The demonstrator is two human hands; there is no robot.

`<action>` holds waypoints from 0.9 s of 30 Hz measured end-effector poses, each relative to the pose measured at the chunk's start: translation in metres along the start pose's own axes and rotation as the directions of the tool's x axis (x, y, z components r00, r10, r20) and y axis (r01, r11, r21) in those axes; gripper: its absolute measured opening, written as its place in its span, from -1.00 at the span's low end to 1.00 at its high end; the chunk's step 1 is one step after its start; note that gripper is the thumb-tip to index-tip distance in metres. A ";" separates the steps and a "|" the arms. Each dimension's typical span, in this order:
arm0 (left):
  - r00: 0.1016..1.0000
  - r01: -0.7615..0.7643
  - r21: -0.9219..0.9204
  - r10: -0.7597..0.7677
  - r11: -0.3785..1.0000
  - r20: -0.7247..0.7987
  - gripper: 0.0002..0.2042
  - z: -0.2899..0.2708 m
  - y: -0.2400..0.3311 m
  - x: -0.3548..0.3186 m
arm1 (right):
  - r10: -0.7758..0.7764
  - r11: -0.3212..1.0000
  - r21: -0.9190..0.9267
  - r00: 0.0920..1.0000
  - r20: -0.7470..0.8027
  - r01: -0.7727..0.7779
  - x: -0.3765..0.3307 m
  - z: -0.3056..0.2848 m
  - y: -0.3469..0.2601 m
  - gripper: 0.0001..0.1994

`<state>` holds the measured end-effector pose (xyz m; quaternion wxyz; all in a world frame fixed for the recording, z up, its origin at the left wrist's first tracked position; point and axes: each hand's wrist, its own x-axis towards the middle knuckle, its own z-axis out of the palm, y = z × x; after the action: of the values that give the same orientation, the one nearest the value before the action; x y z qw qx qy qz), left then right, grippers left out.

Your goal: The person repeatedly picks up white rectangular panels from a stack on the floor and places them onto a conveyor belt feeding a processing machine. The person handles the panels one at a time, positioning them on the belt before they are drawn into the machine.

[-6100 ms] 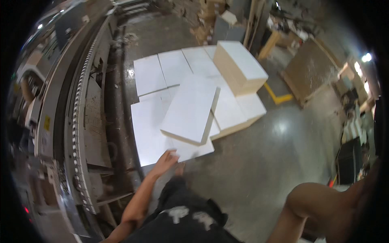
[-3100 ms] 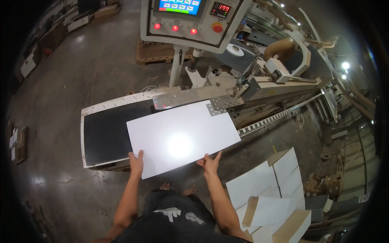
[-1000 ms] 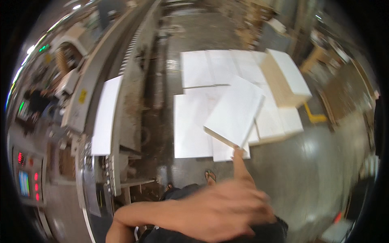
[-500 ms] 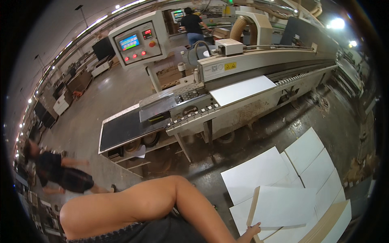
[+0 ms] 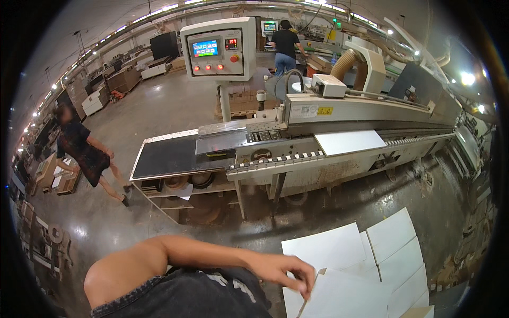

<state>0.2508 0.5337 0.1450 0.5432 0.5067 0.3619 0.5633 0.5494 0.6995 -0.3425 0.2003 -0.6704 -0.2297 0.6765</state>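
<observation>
White flat panel [image 5: 347, 297], rectangular, top of a floor stack of white panels [image 5: 392, 249] at near right; its near-left edge is raised, long axis running near-left to far-right. Left hand [image 5: 281, 270] has fingers curled over that raised edge, gripping it. Right hand not visible. Edge-banding machine [image 5: 339, 114] far behind.
</observation>
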 end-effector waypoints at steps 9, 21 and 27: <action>0.598 0.673 -0.165 -0.662 0.721 -0.452 -0.57 -0.095 -0.240 -0.057 | 0.079 0.924 0.306 0.897 0.434 -0.230 -0.041 0.001 0.076 -0.32; 0.199 0.760 -0.143 -0.437 0.634 -0.877 -0.58 -0.086 -0.351 0.004 | 0.083 0.636 0.583 0.796 0.599 -0.506 -0.188 0.098 -0.003 -0.49; 0.126 0.699 0.040 -0.067 0.714 -0.990 -0.72 -0.132 -0.246 -0.058 | 0.103 0.839 0.340 0.737 0.668 -0.426 -0.174 0.125 -0.017 -0.42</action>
<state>0.1780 0.5320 -0.1306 0.1846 0.0608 0.8672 0.4585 0.4274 0.6072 -0.1916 0.1675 -0.3640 -0.0100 0.9161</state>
